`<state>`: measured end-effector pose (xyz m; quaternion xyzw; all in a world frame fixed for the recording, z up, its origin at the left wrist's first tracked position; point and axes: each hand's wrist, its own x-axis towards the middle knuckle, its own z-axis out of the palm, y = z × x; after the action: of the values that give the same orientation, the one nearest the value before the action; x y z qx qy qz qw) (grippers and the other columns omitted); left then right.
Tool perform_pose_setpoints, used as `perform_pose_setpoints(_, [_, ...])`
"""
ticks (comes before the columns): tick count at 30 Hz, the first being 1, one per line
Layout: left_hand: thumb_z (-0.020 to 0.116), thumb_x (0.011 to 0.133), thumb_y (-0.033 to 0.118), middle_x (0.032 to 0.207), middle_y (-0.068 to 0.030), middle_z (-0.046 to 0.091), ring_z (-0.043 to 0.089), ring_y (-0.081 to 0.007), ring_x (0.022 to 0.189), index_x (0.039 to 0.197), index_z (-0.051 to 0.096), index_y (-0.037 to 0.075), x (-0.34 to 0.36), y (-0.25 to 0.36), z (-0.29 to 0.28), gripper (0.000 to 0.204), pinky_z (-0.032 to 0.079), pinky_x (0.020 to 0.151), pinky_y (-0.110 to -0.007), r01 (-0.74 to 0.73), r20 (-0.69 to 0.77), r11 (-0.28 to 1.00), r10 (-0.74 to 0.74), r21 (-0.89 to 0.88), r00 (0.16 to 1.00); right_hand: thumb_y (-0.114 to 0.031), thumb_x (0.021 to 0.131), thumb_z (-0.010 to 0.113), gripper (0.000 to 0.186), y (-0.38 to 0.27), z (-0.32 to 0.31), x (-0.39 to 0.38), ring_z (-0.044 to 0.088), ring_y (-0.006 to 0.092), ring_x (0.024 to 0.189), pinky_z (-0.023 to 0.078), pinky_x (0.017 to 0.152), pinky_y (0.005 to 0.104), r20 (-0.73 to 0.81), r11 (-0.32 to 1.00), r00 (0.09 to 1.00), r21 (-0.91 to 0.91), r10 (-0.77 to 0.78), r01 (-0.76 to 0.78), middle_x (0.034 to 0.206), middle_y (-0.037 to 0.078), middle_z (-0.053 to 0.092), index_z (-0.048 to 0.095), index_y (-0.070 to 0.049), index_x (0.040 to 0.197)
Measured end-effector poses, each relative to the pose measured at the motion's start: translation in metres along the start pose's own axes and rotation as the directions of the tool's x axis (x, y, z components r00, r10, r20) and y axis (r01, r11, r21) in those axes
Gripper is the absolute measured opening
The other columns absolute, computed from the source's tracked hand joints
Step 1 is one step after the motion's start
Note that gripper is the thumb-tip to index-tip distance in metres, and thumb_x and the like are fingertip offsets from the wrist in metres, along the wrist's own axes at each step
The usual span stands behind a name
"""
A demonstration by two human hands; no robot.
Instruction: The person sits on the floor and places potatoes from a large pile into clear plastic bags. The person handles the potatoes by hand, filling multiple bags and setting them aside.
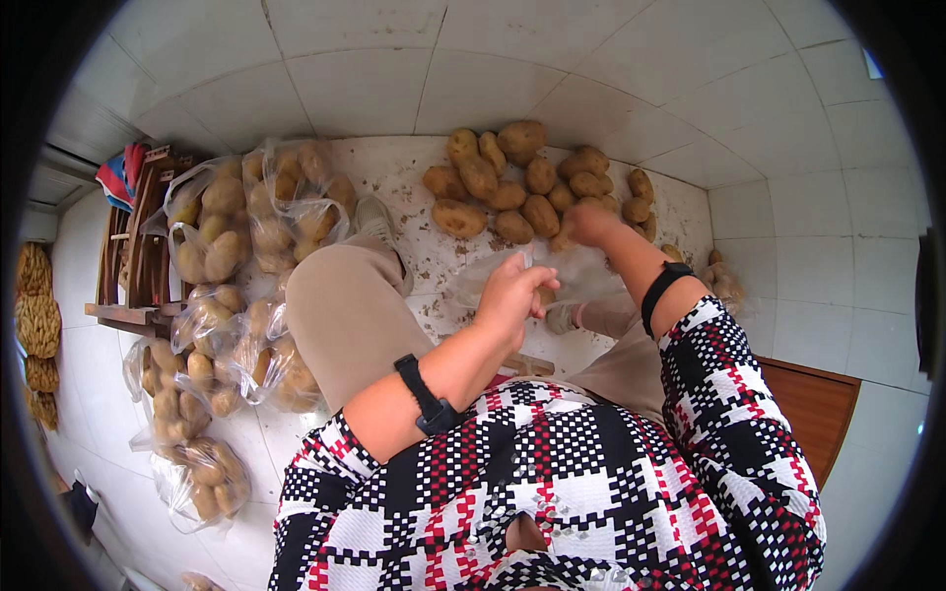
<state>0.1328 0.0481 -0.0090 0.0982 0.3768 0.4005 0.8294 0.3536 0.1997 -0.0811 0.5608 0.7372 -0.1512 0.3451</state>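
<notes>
My left hand (512, 297) is closed on the rim of a clear plastic bag (581, 271), which hangs between my knees. Beyond it, my right hand (593, 225) is at the near edge of a heap of loose potatoes (540, 177) on the floor. A potato (563, 238) shows right beside its fingers, which are blurred and partly hidden, so whether they grip it I cannot tell. The heap lies against the foot of the tiled wall, in front of my feet.
Several clear bags filled with potatoes (225, 258) stand on the floor to my left. Behind them is a wooden rack (148, 241) with a red and blue cloth (120, 177). Another potato bag (724, 281) sits at the right wall. A brown wooden panel (808, 409) is at my right.
</notes>
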Motion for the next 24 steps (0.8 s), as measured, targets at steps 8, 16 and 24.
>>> perform_pose_setpoints(8, [0.051,0.080,0.007,0.086,-0.0082,0.057,0.041,-0.0078,0.054,0.138,0.019,-0.003,0.003,0.020,-0.002,0.067,0.039,0.053,-0.023,-0.074,-0.067,0.988,0.065,-0.138,0.996,-0.040,0.072,0.066,0.059,-0.053,-0.013,0.108,0.056,0.0325,0.101,0.045,0.084,0.0383,-0.273,0.918,0.961,0.368,-0.047,0.149,0.106,0.020,0.059,0.053,0.000,0.114])
perform_pose_setpoints(16, [0.050,0.084,0.005,0.093,-0.0072,0.054,0.047,-0.0081,0.059,0.142,0.016,0.006,0.019,0.034,-0.018,0.068,0.043,0.055,-0.021,-0.025,0.024,0.992,0.028,-0.121,0.999,-0.042,0.065,0.073,0.092,-0.102,0.027,0.203,0.044,0.0334,0.118,0.040,0.096,0.0374,-0.188,0.811,0.974,0.585,0.126,0.008,0.129,0.025,0.041,0.031,0.006,0.131])
perform_pose_setpoints(24, [0.051,0.084,0.007,0.097,-0.0079,0.052,0.049,-0.0087,0.066,0.143,0.013,0.008,0.028,0.033,-0.017,0.070,0.044,0.060,-0.021,-0.028,0.083,0.999,0.029,-0.023,0.996,-0.039,0.064,0.075,0.096,-0.092,0.023,0.204,0.041,0.0318,0.121,0.038,0.098,0.0358,-0.116,0.665,0.988,0.747,0.106,0.016,0.132,0.022,0.039,0.025,0.004,0.134])
